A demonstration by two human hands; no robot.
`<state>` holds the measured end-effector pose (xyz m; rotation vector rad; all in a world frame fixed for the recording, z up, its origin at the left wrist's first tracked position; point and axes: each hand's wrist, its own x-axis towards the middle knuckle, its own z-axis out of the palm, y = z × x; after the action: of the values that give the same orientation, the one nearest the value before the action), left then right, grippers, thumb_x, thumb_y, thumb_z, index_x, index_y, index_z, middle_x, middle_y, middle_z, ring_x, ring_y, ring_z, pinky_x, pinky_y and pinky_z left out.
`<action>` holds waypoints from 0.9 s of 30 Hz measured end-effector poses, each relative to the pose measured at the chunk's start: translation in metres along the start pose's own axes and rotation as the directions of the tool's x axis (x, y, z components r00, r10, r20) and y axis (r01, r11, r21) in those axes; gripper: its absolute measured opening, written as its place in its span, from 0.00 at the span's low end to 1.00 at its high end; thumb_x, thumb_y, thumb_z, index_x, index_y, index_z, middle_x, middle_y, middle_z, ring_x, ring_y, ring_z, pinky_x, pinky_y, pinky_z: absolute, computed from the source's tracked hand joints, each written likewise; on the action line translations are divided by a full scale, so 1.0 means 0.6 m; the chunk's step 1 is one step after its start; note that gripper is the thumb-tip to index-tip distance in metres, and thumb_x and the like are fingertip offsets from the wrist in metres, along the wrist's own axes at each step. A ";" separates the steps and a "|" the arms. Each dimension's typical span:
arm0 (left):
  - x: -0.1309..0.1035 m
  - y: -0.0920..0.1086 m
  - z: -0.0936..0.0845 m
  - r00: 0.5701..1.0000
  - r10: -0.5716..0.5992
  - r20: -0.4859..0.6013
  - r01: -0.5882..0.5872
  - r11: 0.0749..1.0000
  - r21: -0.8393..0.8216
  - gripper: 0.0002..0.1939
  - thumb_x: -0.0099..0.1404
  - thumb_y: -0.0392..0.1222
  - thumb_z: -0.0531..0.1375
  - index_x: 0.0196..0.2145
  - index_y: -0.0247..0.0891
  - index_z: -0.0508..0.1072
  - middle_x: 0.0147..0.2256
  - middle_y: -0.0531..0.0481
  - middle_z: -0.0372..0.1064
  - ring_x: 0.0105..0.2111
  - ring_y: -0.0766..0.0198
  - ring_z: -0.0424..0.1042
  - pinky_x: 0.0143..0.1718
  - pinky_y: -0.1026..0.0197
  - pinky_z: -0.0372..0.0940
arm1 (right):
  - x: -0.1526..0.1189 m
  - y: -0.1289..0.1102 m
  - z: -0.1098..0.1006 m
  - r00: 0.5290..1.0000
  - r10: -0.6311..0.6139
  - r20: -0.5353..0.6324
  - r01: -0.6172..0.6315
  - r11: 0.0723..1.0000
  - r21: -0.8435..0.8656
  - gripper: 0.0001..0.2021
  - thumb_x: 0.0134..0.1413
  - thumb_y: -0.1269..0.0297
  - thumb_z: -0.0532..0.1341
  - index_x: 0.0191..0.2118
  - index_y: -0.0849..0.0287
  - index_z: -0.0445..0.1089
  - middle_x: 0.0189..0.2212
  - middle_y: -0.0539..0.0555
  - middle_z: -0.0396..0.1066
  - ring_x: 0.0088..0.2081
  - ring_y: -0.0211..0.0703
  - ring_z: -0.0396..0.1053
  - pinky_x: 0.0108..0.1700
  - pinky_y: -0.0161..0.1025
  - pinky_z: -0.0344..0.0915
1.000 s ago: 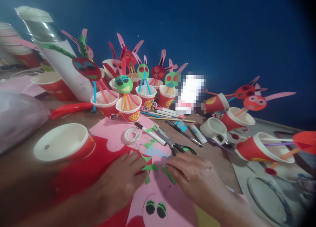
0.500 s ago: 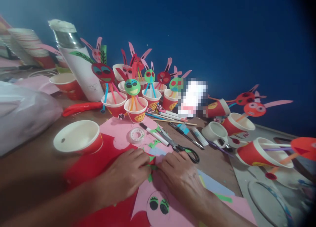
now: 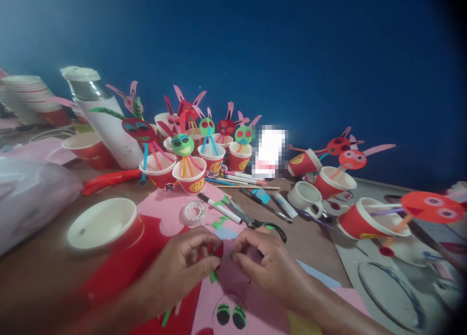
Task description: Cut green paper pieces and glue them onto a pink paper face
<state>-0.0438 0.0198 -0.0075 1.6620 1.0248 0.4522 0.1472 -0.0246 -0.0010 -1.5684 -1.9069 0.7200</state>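
Note:
My left hand is closed, pinching small red and green paper pieces between thumb and fingers. Close beside it, my right hand is pinched over something too small to make out, perhaps greenish at the fingertip. Under both hands lie a red sheet and pink paper. A pink oval face with black and green eyes rests below them. Just beyond the hands are black scissors, a roll of white tape, a marker and green scraps.
Several paper cups with paper figures line the back. A white flask and plastic bag are left. An open cup lies near the left hand. A white mug and tipped cup are right.
The view has tilted up and shifted. Both hands have turned from knuckles up over the paper to raised pinches, showing the red and green pieces in the left fingers.

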 end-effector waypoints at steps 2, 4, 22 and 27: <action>-0.001 0.001 0.004 0.999 -0.001 0.036 0.004 0.998 -0.068 0.11 0.58 0.45 0.57 0.36 0.37 0.73 0.31 0.51 0.66 0.27 0.67 0.62 0.26 0.67 0.58 | -0.005 -0.003 0.002 0.999 -0.052 -0.008 0.052 0.999 0.000 0.05 0.46 0.74 0.60 0.28 0.56 0.67 0.23 0.45 0.69 0.28 0.37 0.64 0.32 0.34 0.53; -0.001 0.000 0.005 0.997 -0.029 0.074 0.039 0.989 -0.145 0.15 0.61 0.48 0.52 0.32 0.35 0.73 0.28 0.51 0.66 0.24 0.69 0.61 0.24 0.67 0.56 | -0.008 -0.003 0.004 0.987 -0.157 -0.019 0.157 0.988 0.003 0.06 0.47 0.76 0.58 0.28 0.57 0.66 0.25 0.45 0.70 0.28 0.36 0.65 0.35 0.35 0.54; -0.002 -0.015 -0.016 0.915 -0.194 0.353 0.344 0.834 -0.431 0.09 0.50 0.41 0.63 0.27 0.36 0.66 0.15 0.58 0.60 0.13 0.74 0.57 0.14 0.72 0.52 | -0.002 0.018 0.019 0.866 -0.493 -0.083 0.499 0.862 0.093 0.09 0.53 0.75 0.58 0.39 0.56 0.69 0.34 0.52 0.71 0.37 0.39 0.65 0.40 0.38 0.59; 0.002 -0.004 -0.037 0.986 -0.151 0.071 0.164 0.809 -0.565 0.08 0.53 0.40 0.62 0.25 0.35 0.65 0.16 0.60 0.58 0.15 0.76 0.56 0.17 0.73 0.48 | 0.001 0.028 0.023 0.954 -0.300 0.009 0.300 0.950 -0.091 0.07 0.55 0.73 0.57 0.36 0.54 0.69 0.30 0.49 0.70 0.33 0.39 0.65 0.37 0.37 0.54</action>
<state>-0.0604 0.0338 -0.0024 1.0316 0.8872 0.5623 0.1489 -0.0218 -0.0224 -1.2871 -2.1390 0.5016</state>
